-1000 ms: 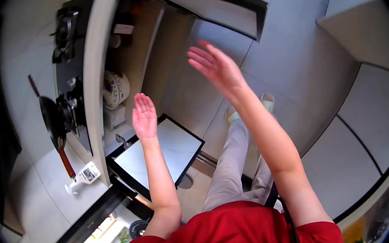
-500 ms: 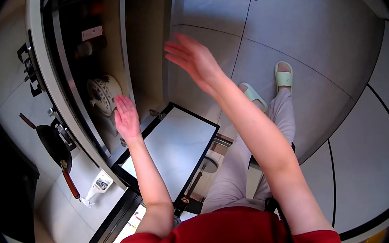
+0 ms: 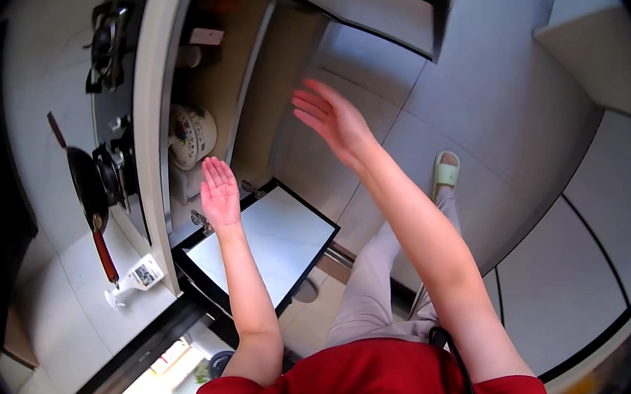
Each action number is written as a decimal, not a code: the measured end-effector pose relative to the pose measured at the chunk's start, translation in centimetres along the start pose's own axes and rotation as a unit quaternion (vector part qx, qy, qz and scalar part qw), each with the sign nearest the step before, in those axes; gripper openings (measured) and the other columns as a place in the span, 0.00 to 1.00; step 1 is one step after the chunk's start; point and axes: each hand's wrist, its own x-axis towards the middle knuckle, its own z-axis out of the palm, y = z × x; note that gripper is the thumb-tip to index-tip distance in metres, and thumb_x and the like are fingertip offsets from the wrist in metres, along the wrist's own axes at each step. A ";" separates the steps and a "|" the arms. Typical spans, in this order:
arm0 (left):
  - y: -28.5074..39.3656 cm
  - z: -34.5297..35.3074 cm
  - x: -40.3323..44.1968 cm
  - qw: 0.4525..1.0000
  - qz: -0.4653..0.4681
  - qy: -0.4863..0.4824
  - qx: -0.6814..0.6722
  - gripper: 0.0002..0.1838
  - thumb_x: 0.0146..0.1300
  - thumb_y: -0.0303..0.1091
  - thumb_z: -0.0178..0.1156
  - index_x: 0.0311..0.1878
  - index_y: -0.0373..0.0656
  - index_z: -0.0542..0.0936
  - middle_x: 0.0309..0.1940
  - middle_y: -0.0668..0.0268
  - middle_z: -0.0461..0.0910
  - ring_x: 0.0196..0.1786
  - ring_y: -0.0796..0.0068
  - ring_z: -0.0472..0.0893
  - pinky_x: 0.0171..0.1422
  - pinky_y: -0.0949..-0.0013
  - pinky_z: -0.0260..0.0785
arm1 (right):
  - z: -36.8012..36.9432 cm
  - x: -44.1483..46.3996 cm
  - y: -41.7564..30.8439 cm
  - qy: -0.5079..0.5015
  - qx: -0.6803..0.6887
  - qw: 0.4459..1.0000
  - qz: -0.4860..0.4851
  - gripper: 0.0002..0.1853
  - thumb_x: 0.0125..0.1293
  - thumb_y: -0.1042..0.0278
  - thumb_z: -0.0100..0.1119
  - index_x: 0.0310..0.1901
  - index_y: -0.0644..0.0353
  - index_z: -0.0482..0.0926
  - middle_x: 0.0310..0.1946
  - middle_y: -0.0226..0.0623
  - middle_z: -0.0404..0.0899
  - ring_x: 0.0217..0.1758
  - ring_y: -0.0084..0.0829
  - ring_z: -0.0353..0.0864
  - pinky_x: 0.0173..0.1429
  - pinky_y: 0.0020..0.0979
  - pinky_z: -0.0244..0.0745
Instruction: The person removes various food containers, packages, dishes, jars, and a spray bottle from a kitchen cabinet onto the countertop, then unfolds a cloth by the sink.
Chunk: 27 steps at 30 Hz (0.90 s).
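My left hand is held palm up with its fingers stretched out and nothing in it. It appears in front of the open cabinet's near end, close to a white pot with a flower pattern. Below the hand lies the light panel of an opened cabinet door with a black frame. My right hand hovers over the floor side of the cabinet, fingers extended and slightly blurred, also holding nothing. Neither hand visibly touches anything.
A second opened door juts out at the top. On the counter stand a gas stove, a dark wok with a red-brown handle, and a white spray bottle. Inside the cabinet is a pink-white box. A green slipper rests on the tiled floor.
The view has shifted, so the cabinet and counter appear further right and more of the upper door shows. Both hands stay open and raised, with the right one slightly lower in view.
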 end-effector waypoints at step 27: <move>-12.2 -26.7 40.0 0.991 -0.033 -0.024 -0.125 0.22 0.72 0.37 0.35 0.63 0.38 0.63 0.63 0.58 0.65 0.67 0.61 0.62 0.72 0.55 0.52 | -22.5 42.8 14.3 -0.017 0.036 0.997 0.062 0.22 0.70 0.64 0.40 0.60 0.70 0.57 0.59 0.59 0.62 0.62 0.50 0.64 0.66 0.44 0.65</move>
